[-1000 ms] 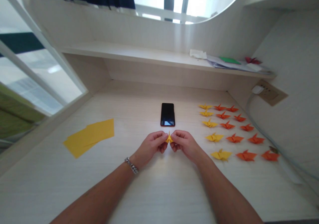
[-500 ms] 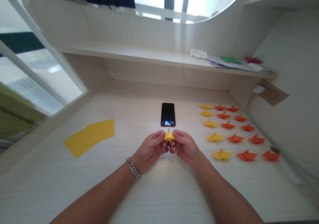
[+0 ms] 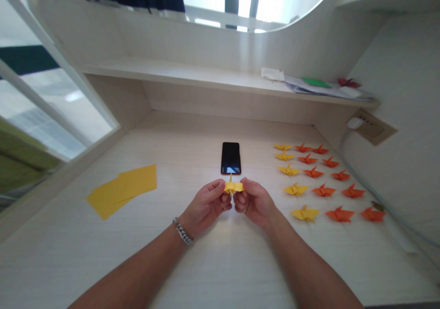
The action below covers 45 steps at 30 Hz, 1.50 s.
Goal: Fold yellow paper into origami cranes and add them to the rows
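Observation:
A small yellow paper crane (image 3: 234, 187) is held up between both hands, its thin point standing upright. My left hand (image 3: 211, 201), with a chain bracelet at the wrist, pinches its left side between thumb and fingers. My right hand (image 3: 255, 202) pinches the right wing, which stretches out flat to that side. The fingers hide the crane's underside. Just beyond the hands a dark phone (image 3: 231, 158) lies on the desk.
Rows of yellow cranes (image 3: 295, 189) and orange cranes (image 3: 323, 190) stand at the right. Yellow paper sheets (image 3: 123, 187) overlap at the left. A cable (image 3: 365, 180) runs from a wall socket (image 3: 374, 126). Papers (image 3: 302, 87) lie on the shelf (image 3: 192, 76) above.
The crane's right wing is now spread out sideways, and my right hand has shifted slightly away from my left. The left hand keeps its pinch.

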### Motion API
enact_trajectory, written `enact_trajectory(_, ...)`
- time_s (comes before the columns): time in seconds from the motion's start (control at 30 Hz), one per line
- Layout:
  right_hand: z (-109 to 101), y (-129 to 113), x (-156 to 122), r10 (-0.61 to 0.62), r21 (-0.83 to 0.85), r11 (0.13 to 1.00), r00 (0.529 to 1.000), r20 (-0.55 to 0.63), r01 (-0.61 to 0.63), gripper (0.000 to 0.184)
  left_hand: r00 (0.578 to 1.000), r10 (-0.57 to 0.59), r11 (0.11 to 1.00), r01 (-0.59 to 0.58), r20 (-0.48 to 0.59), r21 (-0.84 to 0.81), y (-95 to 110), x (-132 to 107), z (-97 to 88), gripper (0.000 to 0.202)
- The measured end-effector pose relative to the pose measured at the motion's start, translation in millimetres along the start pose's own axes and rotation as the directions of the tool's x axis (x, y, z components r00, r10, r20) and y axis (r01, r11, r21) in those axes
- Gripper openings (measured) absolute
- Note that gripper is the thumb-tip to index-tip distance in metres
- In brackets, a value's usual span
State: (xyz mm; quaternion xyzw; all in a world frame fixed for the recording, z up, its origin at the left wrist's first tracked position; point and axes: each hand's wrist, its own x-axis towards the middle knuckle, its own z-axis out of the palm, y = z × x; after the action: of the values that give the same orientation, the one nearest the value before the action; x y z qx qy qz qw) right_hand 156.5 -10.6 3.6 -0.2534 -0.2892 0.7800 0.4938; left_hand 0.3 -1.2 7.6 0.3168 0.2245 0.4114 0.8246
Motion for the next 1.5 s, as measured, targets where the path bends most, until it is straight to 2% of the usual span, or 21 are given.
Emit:
enact_trajectory(0.23,5.5,1.7,-0.8,0.010,0.113,0.994,1.000,-0.014,-0.008,0.047,1.000,-0.004,1.000,0.004,-0.003,0.014,1.8,-0.7,3.4,0.017)
enact_trajectory(0.4,5.1,-2.2,0.5,-0.062,0.091,0.993,0.993,-0.096,0.071,0.056,0.998,-0.006,0.997,0.010,-0.057,0.075,2.4,0.2,4.5,0.018)
enact_trajectory(0.5,0.6,-3.4,3.1,-0.134,0.002,0.991,0.974,-0.185,0.136,0.051,0.993,0.017,0.989,0.000,-0.113,0.147,2.3,2.9,3.5,0.019)
enact_trajectory(0.57,-1.6,-2.3,4.6,-0.169,-0.123,0.982,0.958,-0.231,0.144,0.042,0.989,0.038,0.976,-0.007,-0.141,0.215,1.8,5.1,2.2,0.022)
enact_trajectory(0.63,-1.5,-0.1,5.4,-0.184,-0.240,0.963,0.952,-0.242,0.125,0.033,0.988,0.051,0.962,-0.011,-0.144,0.272,1.1,6.7,0.9,0.025)
enact_trajectory(0.7,0.4,1.8,5.4,-0.170,-0.273,0.956,0.958,-0.230,0.104,0.028,0.991,0.050,0.957,-0.012,-0.125,0.289,0.7,7.0,0.0,0.026)
enact_trajectory(0.93,4.7,-0.8,4.0,-0.084,-0.048,0.996,0.964,-0.251,0.074,0.026,0.999,-0.009,0.995,0.013,-0.041,0.099,0.1,2.6,2.3,0.024)
enact_trajectory(1.27,6.6,1.6,3.8,-0.067,-0.003,0.998,0.969,-0.238,0.068,0.028,1.000,0.000,0.999,-0.001,-0.030,-0.044,2.1,0.8,4.0,0.031)
enact_trajectory(1.5,5.5,0.2,3.8,-0.076,-0.013,0.997,0.967,-0.245,0.076,0.028,0.999,0.046,0.998,-0.047,-0.024,-0.040,5.7,0.8,1.3,0.036)
